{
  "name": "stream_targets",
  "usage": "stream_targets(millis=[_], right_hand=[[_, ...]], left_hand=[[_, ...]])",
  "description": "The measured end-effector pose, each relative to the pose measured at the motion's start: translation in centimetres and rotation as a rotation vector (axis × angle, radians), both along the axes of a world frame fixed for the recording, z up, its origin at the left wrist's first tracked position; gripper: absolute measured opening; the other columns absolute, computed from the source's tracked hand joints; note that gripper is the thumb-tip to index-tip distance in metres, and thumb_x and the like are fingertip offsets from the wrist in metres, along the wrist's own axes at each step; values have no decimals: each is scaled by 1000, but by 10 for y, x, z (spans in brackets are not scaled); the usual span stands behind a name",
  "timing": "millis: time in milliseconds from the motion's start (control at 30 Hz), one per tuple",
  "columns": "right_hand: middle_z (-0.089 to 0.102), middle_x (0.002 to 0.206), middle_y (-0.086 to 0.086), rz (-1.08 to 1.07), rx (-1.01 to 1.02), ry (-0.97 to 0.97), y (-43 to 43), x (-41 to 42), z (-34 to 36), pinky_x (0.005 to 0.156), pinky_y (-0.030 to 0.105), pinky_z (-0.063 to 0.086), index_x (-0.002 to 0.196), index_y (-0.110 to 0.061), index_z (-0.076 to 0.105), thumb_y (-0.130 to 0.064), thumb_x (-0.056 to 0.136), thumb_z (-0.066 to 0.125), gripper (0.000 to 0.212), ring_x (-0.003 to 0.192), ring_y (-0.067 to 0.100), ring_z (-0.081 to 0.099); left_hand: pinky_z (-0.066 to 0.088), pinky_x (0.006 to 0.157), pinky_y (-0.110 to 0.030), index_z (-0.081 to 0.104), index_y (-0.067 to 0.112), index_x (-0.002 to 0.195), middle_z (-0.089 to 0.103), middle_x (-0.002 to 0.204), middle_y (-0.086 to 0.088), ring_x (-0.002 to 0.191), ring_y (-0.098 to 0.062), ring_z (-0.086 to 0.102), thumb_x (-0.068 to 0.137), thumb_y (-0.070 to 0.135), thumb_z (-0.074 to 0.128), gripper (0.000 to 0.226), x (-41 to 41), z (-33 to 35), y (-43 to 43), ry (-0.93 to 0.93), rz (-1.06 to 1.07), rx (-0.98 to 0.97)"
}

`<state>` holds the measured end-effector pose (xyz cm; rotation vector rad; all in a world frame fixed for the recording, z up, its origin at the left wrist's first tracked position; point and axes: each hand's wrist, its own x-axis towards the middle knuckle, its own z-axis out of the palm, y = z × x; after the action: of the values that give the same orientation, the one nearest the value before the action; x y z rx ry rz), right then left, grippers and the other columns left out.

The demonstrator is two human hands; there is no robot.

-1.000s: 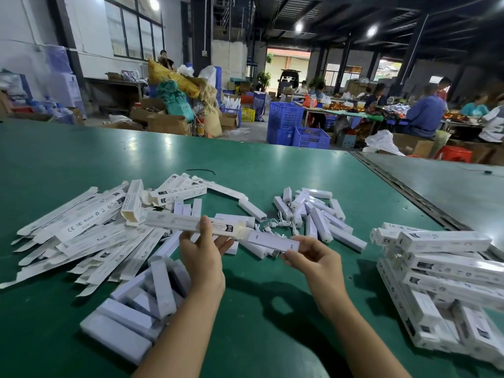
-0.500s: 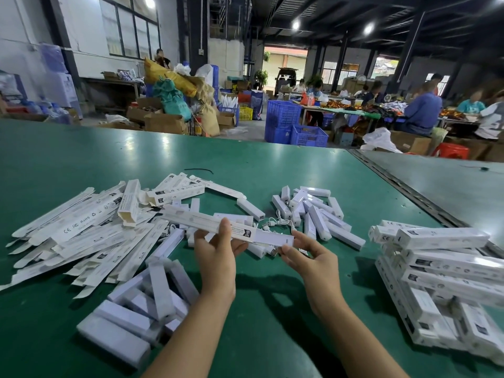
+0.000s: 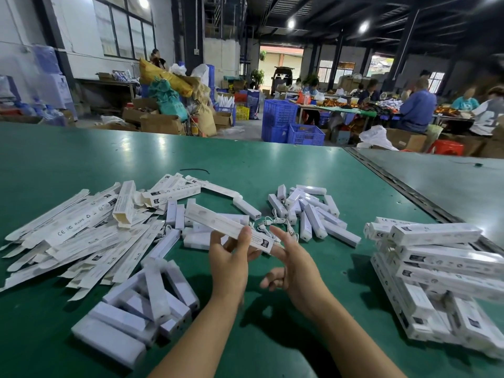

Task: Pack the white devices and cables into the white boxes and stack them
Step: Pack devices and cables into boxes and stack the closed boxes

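My left hand (image 3: 231, 257) grips a long white box (image 3: 218, 223) above the green table, its far end pointing up and left. My right hand (image 3: 293, 260) is at the box's near end, straight fingertips touching that end. Flat unfolded white boxes (image 3: 79, 236) lie in a heap at left. White devices (image 3: 313, 214) are scattered in the middle behind the hands, with white cables (image 3: 272, 223) among them. More white devices (image 3: 141, 304) lie near my left forearm. Filled white boxes (image 3: 441, 260) are stacked at right.
A metal seam (image 3: 409, 192) divides the green table (image 3: 245, 170) from a grey one at right. A black tie (image 3: 195, 170) lies farther back. Beyond the table stand blue crates (image 3: 289, 124), cardboard boxes and seated people at another table.
The white device that stuck out of the box's right end has gone inside it. The box has tilted, its near end drawn toward me. My right hand has let go and opened.
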<state>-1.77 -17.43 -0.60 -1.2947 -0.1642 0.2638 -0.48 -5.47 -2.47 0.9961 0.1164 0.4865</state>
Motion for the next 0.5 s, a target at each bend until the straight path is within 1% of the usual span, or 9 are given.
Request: stream_targets(millis=[67,133,167,233,300,333,367,433,500], right_hand=[[69,120,-12,122,93,60,-2,0,2,50,26,49,140,-41,41,-68,77,40,68,50,26,65],[70,120,-8,183,169,72,-6,2,4,51,27,50,139,-40,42,-71,80,33,67,48,26,65],[70,121,-1,158,183,64,-8,4,4,50,27,50,137,-38,45,-72,82,32,66,47,25,64],[74,107,8,-75,111,-15,-17,10,0,50,27,47,128,-28,55,-66,90,34,58,45,21,60],[73,83,2,-417,-208,-183,-29,19,-7,55,31,45,109,-18,64,-46,98,48,35,51,16,58],[71,81,-2,-551,-454,-258,-36,26,-11,63,35,49,101,-18,66,-38,97,54,23,61,14,60],[71,93,-3,-601,-713,-300,-44,32,-15,78,36,51,101,-21,67,-33,96,58,16,79,14,63],[58,132,1,-468,-1158,-284,-51,43,-25,103,33,38,124,-24,63,-37,97,55,30,119,20,50],[42,149,-5,-300,-1421,-263,-47,48,-29,109,36,29,136,-33,54,-48,98,48,41,136,22,33]], left_hand=[[59,62,-28,60,19,109,77,96,-7,84,-25,76,83,29,73,30,0,-1,-1,45,-33,-15],[60,65,-30,61,15,110,77,96,-8,84,-25,76,74,39,74,45,-1,0,-3,81,-56,-19],[60,66,-31,61,13,110,77,96,-9,85,-26,76,73,39,74,47,-2,1,-4,81,-60,-26],[60,66,-31,59,12,110,77,95,-8,83,-27,75,82,31,73,36,-1,2,-2,59,-47,-58],[60,63,-29,59,14,108,76,95,-8,81,-27,75,92,22,67,20,0,3,3,68,-1,-98],[59,63,-29,59,14,107,75,96,-9,80,-26,75,94,20,65,15,1,3,6,79,18,-119],[59,62,-29,58,15,105,74,96,-9,79,-25,75,95,19,64,12,1,2,8,92,30,-137],[59,62,-28,58,16,103,73,95,-7,78,-23,75,97,18,62,9,2,2,11,109,45,-163],[59,62,-28,58,16,103,73,94,-7,78,-23,74,97,19,62,8,3,2,12,120,53,-174]])
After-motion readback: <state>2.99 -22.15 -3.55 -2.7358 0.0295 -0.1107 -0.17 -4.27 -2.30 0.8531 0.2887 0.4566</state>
